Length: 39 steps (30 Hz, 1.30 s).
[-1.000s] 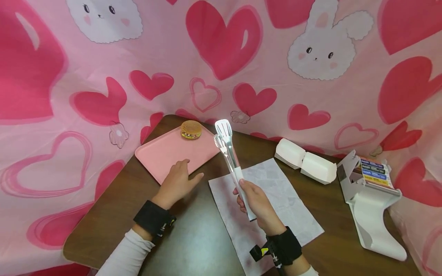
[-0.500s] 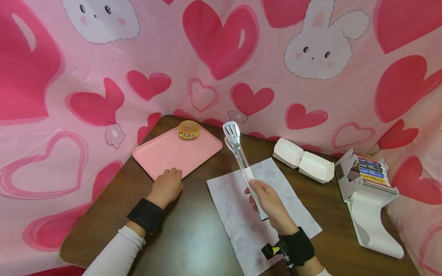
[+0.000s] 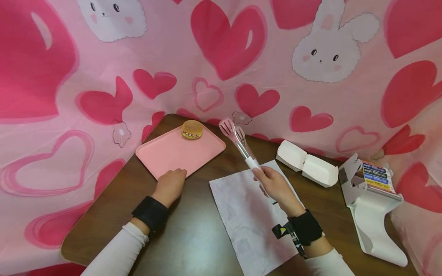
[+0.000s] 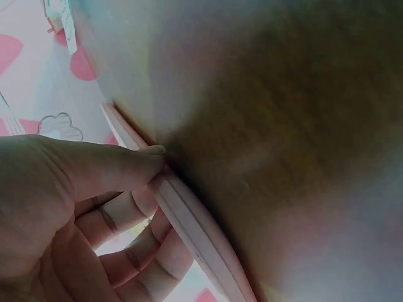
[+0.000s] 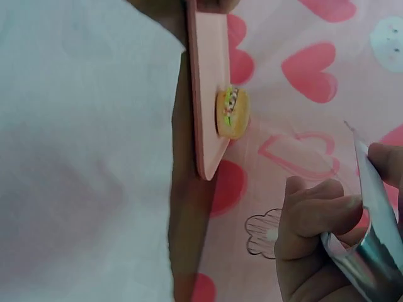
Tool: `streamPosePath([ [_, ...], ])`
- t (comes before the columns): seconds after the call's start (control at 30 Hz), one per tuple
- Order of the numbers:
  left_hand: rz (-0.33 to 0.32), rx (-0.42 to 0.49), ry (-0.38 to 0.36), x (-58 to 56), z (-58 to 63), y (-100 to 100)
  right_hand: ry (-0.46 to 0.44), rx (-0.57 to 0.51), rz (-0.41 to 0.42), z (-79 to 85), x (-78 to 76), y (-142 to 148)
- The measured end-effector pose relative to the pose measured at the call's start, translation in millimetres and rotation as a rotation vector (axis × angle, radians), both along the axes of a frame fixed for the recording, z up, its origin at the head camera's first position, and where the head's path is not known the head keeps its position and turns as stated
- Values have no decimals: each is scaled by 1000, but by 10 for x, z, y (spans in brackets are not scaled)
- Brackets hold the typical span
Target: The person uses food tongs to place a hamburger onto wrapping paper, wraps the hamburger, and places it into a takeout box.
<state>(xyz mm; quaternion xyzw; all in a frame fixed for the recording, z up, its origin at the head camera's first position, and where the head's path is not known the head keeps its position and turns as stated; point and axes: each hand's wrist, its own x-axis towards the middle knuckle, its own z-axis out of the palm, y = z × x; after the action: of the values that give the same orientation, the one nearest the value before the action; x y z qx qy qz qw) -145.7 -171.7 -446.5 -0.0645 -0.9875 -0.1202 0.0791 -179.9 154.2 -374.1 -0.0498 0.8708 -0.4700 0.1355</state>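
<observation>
A pink tray [image 3: 165,153] lies on the table with a burger [image 3: 192,129] near its far edge. My left hand [image 3: 170,186] is at the tray's near edge; in the left wrist view its thumb and curled fingers [image 4: 141,245] pinch the rim. My right hand [image 3: 276,188] grips metal tongs with white handles [image 3: 253,163], held above the white paper sheet [image 3: 238,214] and pointing up and away. The tongs' heads are slightly apart, with nothing between them. In the right wrist view the burger [image 5: 233,113] sits on the tray, away from the tongs [image 5: 378,245].
A white takeaway box [image 3: 319,170] stands unfolded at the back right. Beside it is a white holder [image 3: 369,188] with coloured packets and a curved white front. A pink heart-patterned curtain [image 3: 207,46] hangs behind the table's back edge.
My left hand has come back from over the tray to its near rim and now pinches it. The tongs have moved right, over the paper, and tipped further left.
</observation>
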Motion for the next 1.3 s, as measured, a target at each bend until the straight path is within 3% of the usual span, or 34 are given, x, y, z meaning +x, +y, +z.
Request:
streamPosePath([
  [0.33,17,-5,-14,-19,3,3,206,287,129,34,-368,-410],
  [0.63,23,-1,2,-40,-36,22,325,421,212,-64,-632,-840],
  [0.87,30,-12,24,-37,-43,5,294,507,225,-61,-778,-1168],
  [1.3,39,-24,76,-23,-64,-8,193,615,177,-119,-945,-1496],
])
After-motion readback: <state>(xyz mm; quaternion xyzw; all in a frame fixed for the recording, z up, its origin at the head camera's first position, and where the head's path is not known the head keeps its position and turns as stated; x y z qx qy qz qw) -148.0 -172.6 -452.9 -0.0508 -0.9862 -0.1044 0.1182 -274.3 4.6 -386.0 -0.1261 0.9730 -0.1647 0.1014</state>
